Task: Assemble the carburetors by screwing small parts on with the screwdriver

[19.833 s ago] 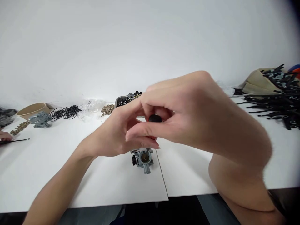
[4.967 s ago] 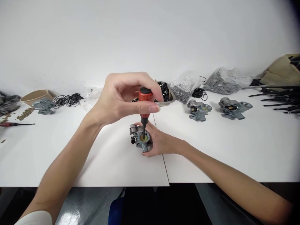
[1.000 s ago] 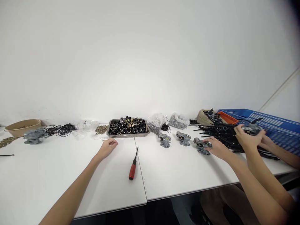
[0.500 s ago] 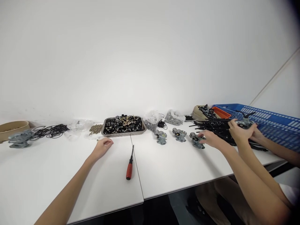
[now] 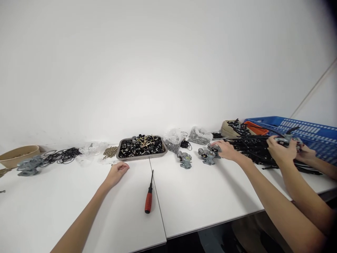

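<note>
My right hand [image 5: 226, 150] is closed on a grey metal carburetor [image 5: 214, 149], with the fingers over its right side. Just left of it stands a second carburetor [image 5: 206, 156], and a third carburetor [image 5: 184, 160] is farther left. My left hand [image 5: 117, 173] rests on the white table with its fingers curled in; whatever they hold, if anything, is hidden. Between my hands lies a screwdriver [image 5: 149, 201] with a red handle, its tip pointing away from me.
Behind stands a metal tray [image 5: 142, 157] of black and brass parts, among plastic bags [image 5: 200, 135] and brass pieces [image 5: 110, 151]. Another carburetor [image 5: 30, 166] sits far left. At right, a co-worker's hands [image 5: 283, 151] hold a carburetor by black tubes and a blue crate [image 5: 316, 130].
My right hand has shifted the right-hand carburetor back and left, close to the middle one. My left hand stays in place. The co-worker has turned the carburetor they hold.
</note>
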The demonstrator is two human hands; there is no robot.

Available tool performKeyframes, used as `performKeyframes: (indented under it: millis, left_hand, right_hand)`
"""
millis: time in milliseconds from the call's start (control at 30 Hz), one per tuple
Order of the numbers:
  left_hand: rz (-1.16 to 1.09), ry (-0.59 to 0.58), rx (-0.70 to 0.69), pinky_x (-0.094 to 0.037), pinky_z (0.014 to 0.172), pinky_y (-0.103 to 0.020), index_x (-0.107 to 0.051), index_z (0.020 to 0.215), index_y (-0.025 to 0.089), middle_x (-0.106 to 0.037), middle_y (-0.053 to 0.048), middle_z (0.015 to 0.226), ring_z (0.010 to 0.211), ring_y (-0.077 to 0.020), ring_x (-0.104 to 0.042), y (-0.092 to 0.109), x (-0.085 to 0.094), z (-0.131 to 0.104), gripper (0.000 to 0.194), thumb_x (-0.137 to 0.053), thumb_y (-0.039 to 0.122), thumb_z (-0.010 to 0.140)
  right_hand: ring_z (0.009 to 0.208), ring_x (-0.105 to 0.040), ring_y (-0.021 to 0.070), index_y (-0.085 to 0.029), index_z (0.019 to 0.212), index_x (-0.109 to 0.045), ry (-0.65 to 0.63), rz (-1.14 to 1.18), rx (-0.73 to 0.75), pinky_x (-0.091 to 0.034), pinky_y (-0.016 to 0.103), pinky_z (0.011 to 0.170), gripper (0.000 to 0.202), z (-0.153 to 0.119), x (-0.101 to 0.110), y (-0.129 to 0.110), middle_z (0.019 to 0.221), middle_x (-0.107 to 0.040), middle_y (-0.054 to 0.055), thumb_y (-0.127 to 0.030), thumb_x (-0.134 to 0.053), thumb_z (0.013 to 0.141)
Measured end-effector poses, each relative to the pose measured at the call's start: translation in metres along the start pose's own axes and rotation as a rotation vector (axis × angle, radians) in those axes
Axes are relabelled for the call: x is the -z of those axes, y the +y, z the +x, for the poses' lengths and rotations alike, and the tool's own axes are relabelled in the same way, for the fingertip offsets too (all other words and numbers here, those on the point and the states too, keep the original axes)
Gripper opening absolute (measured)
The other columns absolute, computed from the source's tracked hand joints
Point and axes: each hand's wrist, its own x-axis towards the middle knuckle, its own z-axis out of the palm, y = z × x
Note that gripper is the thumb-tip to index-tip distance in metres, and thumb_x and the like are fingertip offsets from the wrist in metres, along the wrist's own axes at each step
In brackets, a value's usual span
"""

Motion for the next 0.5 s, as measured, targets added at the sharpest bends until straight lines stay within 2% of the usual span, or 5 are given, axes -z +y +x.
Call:
performKeyframes:
  millis: [100, 167, 267, 367, 500]
  left_hand:
    - [-0.009, 0.003, 0.023, -0.050, 0.084, -0.037, -0.069, 0.078, 0.017, -0.072, -0.009, 0.088, 0.086, -0.0246, -0.064, -0.001, -0.001, 0.001, 0.034, -0.063, 0.050, 0.073]
    - [-0.011, -0.004, 0.039, -0.050, 0.084, -0.036, -0.069, 0.079, 0.017, -0.072, -0.009, 0.091, 0.088, -0.0246, -0.064, -0.001, 0.000, 0.000, 0.034, -0.063, 0.050, 0.072]
    - [-0.005, -0.025, 0.046, -0.050, 0.083, -0.035, -0.069, 0.080, 0.018, -0.072, -0.009, 0.092, 0.089, -0.0244, -0.064, 0.002, 0.001, -0.001, 0.035, -0.061, 0.051, 0.073]
    - [0.007, -0.038, 0.039, -0.050, 0.083, -0.035, -0.069, 0.079, 0.018, -0.072, -0.009, 0.091, 0.088, -0.0245, -0.064, 0.005, 0.002, -0.002, 0.035, -0.060, 0.052, 0.073]
    - [0.013, -0.032, 0.032, -0.049, 0.085, -0.036, -0.069, 0.079, 0.018, -0.071, -0.009, 0.092, 0.089, -0.0251, -0.063, 0.004, 0.002, -0.001, 0.035, -0.061, 0.052, 0.073]
  right_hand:
    - [0.080, -0.059, 0.0164, -0.013, 0.099, -0.069, -0.307, 0.051, 0.128, -0.043, 0.026, 0.069, 0.026, -0.018, -0.006, -0.004, 0.103, -0.064, 0.013, -0.021, -0.064, 0.074]
    - [0.081, -0.058, 0.0160, -0.015, 0.108, -0.065, -0.377, 0.059, 0.149, -0.045, 0.025, 0.070, 0.031, -0.028, -0.011, -0.007, 0.111, -0.060, 0.012, -0.026, -0.060, 0.080]
    - [0.083, -0.057, 0.0164, -0.018, 0.109, -0.062, -0.365, 0.046, 0.129, -0.047, 0.026, 0.074, 0.026, -0.034, -0.017, -0.007, 0.115, -0.056, 0.010, -0.026, -0.049, 0.088]
    - [0.087, -0.058, 0.0199, -0.021, 0.104, -0.063, -0.353, 0.034, 0.116, -0.048, 0.029, 0.076, 0.023, -0.034, -0.017, 0.002, 0.110, -0.056, 0.009, -0.025, -0.052, 0.084]
    - [0.092, -0.059, 0.0245, -0.021, 0.099, -0.065, -0.334, 0.020, 0.102, -0.049, 0.034, 0.079, 0.023, -0.042, -0.005, 0.028, 0.106, -0.058, 0.009, -0.026, -0.055, 0.078]
